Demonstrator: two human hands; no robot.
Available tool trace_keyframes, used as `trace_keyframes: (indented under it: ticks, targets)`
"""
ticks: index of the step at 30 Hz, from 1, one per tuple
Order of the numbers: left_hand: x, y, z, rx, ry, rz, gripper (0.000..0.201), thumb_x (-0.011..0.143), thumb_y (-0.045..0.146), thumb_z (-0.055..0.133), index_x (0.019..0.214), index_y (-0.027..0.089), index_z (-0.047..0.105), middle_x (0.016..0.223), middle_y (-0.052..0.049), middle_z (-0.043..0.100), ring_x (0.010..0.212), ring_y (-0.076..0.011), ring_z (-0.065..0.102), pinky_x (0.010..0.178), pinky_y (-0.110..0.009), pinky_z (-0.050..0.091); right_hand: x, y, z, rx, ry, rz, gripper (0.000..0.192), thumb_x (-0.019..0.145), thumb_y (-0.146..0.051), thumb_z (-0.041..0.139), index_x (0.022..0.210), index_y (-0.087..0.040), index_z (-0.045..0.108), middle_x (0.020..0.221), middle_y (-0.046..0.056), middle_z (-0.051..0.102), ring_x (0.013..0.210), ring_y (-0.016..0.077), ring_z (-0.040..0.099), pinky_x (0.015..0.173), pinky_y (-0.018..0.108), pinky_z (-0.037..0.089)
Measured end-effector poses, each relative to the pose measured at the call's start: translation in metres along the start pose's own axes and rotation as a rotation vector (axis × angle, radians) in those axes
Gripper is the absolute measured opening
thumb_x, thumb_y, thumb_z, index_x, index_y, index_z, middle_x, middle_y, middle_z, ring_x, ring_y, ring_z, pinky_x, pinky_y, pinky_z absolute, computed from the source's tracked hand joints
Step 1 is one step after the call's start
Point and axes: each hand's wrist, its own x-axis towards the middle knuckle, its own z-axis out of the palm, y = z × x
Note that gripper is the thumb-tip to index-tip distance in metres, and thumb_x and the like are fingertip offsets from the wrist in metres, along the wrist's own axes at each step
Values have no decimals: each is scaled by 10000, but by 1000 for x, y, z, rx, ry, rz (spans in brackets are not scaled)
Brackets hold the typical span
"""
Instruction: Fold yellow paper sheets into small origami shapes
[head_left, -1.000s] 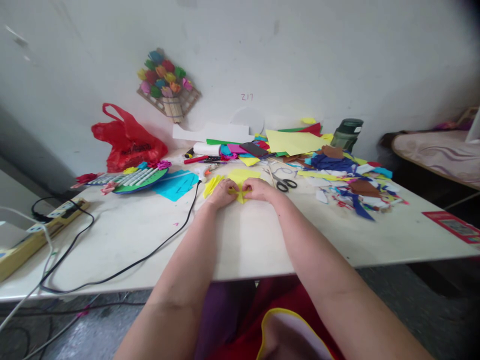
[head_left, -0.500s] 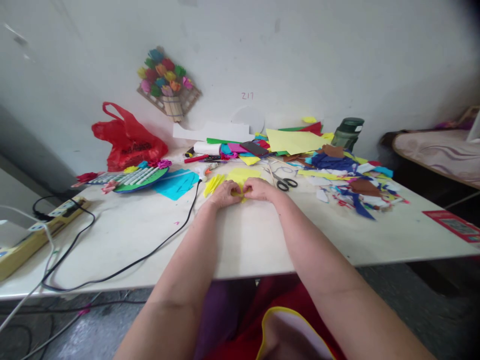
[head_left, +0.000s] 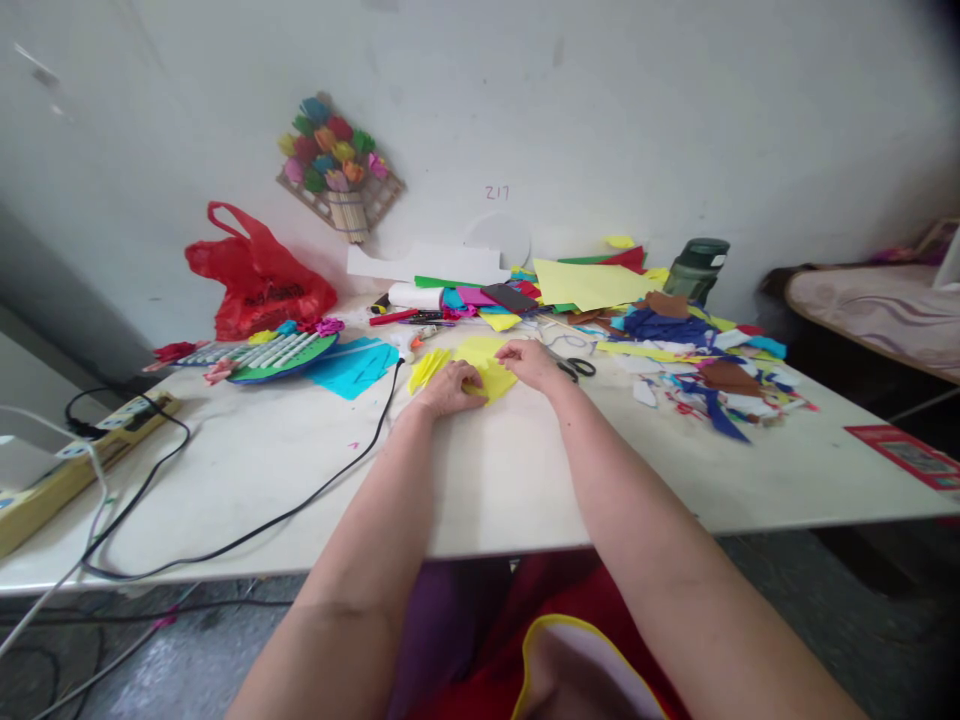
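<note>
At mid-table, slightly toward the far side, your two hands meet over a yellow paper piece point(head_left: 489, 377) lying flat on the white table point(head_left: 525, 470). Your left hand point(head_left: 448, 387) rests palm down on the paper's near-left edge, fingers curled and pressing it to the surface. Your right hand point(head_left: 529, 361) sits at the paper's far-right corner, fingertips closed on the edge; whether it pinches or only presses, you cannot tell from this angle.

Just left of your left hand: a pleated yellow fan-fold point(head_left: 426, 368), touching or nearly touching the knuckles. Just right of your right hand: black-handled scissors point(head_left: 570, 367), close but apart from the fingers.

Far side, along the wall: a heap of coloured paper sheets point(head_left: 585, 283), a dark green bottle point(head_left: 695, 268) at its right end, and a spread of paper scraps point(head_left: 705, 370) running toward the right.

Left of centre: a cyan sheet point(head_left: 352, 366), then a green craft board point(head_left: 281, 355) with white strips on it. Behind that, a red plastic bag point(head_left: 255, 280) against the wall. A black cable point(head_left: 300, 500) runs from near the cyan sheet down toward the near-left edge, ending by a power strip point(head_left: 75, 470).

On the wall above: a paper-flower bouquet point(head_left: 337, 165). Near-right table corner: a red card point(head_left: 904, 455).
</note>
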Motion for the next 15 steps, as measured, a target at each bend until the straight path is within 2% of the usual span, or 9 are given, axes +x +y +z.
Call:
trace_keyframes:
  ticks: [4,7,11,15]
  targets:
    - [1,-5,3,14,48,43,231,615,379,647,749,191,662,883,-38,608,889,-187,554,855,-313,440,-1,-7,-2,-19,78,-144,320,715,-13,457,858,-155,705,931,60,697,866,150,631,800,272,486]
    - [2,-9,6,28,104,75,243,606,398,656,753,205,670,916,-38,591,929,-192,547,891,-321,427,-3,-8,0,-53,49,-213,367,704,14,437,881,-158,709,988,68,687,917,153,623,829,275,480]
    - [1,-10,7,46,176,97,293,573,404,684,793,212,665,994,-48,566,999,-208,530,932,-342,411,-4,-4,5,-59,-75,-137,333,707,2,478,886,-159,708,928,63,708,863,157,643,803,276,489]
    - [0,-7,5,4,174,83,329,567,383,693,837,204,632,1127,-59,548,1076,-216,514,973,-352,395,-4,1,8,-52,-103,-80,236,718,-56,544,857,-153,708,839,60,716,780,155,652,746,259,500]
